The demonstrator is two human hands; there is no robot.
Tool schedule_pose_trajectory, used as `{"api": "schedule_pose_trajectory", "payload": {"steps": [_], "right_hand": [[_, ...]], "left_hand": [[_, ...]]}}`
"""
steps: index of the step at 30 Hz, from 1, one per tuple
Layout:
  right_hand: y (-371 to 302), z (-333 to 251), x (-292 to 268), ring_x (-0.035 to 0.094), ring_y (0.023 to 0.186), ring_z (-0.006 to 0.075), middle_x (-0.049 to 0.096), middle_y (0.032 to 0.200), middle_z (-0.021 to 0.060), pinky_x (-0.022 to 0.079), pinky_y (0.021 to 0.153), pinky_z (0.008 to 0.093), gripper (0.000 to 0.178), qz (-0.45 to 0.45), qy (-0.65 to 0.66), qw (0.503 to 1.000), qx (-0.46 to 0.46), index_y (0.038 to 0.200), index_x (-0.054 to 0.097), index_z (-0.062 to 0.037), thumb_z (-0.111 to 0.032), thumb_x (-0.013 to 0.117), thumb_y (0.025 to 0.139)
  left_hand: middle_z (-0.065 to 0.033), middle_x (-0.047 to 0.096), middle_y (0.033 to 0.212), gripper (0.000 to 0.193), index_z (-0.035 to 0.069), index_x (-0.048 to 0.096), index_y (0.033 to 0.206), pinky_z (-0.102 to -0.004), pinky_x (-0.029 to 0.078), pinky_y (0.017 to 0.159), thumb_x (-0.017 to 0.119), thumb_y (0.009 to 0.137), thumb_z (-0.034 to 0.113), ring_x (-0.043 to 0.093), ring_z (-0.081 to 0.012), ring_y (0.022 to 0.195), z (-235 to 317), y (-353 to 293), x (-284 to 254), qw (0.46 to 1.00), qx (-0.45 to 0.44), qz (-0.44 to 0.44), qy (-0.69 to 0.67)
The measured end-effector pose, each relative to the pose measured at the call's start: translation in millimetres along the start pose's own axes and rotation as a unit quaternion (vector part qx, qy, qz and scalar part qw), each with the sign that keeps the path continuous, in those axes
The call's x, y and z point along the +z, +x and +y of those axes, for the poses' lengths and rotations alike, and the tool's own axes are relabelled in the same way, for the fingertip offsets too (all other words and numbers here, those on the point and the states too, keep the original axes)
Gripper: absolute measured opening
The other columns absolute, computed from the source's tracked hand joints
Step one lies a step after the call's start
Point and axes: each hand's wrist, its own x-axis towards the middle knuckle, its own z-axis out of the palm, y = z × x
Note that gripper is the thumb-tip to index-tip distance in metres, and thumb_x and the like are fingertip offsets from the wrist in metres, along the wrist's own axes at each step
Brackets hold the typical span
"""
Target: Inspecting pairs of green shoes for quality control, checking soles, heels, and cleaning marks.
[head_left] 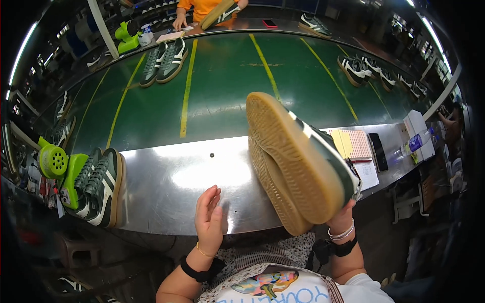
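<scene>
A pair of dark green sneakers (300, 166) with gum-brown soles is raised in front of me, the soles turned toward my view. My right hand (343, 216) grips them at the heel end; the shoes hide most of its fingers. To their left, my left hand (208, 217) hovers over the near edge of the metal bench (166, 202), fingers stretched out and thumb apart, holding nothing. Another pair of green sneakers (103, 187) with white stripes stands at the bench's left end, beside a lime-green device (53, 161).
Beyond the bench runs a green conveyor belt (222, 91) with yellow lines, carrying another green pair (164, 63) and several dark shoes (358, 70). Paper sheets (353, 144), a phone (378, 151) and a bottle (415, 142) lie at right. Across the belt, a co-worker in orange (199, 10) handles a shoe.
</scene>
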Motion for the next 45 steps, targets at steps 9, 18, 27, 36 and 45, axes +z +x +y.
{"api": "schedule_pose_trajectory", "payload": {"steps": [9,18,27,36,45], "right_hand": [[36,-8,-7,0.047,0.119,0.0212,0.047,0.132,0.0117,0.037,0.100,0.0350,0.078,0.062,-0.046,0.997,-0.010,0.135,0.036,-0.0009,-0.064,0.037,0.089],[205,-98,-10,0.061,0.079,0.0274,0.060,0.080,0.0066,0.048,0.070,0.0358,0.050,-0.157,-0.733,0.609,-0.259,0.094,0.063,-0.0112,-0.046,0.077,0.062],[254,-57,-33,0.056,0.100,0.0290,0.059,0.104,0.0096,0.046,0.086,0.0392,0.045,-0.058,-0.782,0.592,-0.187,0.111,0.058,-0.0122,-0.045,0.062,0.082],[101,6,50,0.056,0.103,0.0301,0.059,0.112,0.0136,0.044,0.090,0.0373,0.043,-0.216,-0.615,0.757,-0.057,0.116,0.054,-0.0046,-0.037,0.059,0.088],[15,81,57,0.054,0.107,0.0316,0.059,0.113,0.0146,0.042,0.092,0.0403,0.043,-0.163,-0.566,0.800,-0.116,0.116,0.055,-0.0052,-0.036,0.059,0.086]], "left_hand": [[-0.0170,0.061,0.101,0.018,-0.001,0.062,0.097,-0.0366,0.048,0.082,0.057,0.081,0.005,0.060,-0.0310,0.092,-15,-3,-8,0.945,0.075,-0.036,0.316],[-0.0169,0.063,0.096,0.014,0.002,0.064,0.095,-0.0392,0.047,0.080,0.056,0.086,0.010,0.059,-0.0336,0.090,-16,-8,-11,0.912,0.125,-0.052,0.387],[-0.0183,0.062,0.092,0.015,0.000,0.062,0.095,-0.0412,0.047,0.076,0.056,0.087,0.011,0.058,-0.0359,0.085,-12,-7,-23,0.909,0.148,-0.051,0.387],[-0.0177,0.062,0.091,0.015,0.000,0.063,0.095,-0.0409,0.047,0.077,0.056,0.088,0.011,0.058,-0.0355,0.085,-9,-4,-31,0.912,0.136,-0.063,0.381],[-0.0171,0.063,0.093,0.015,0.000,0.063,0.095,-0.0396,0.047,0.078,0.056,0.088,0.012,0.059,-0.0338,0.086,-4,-5,-35,0.924,0.102,-0.057,0.365]]}}
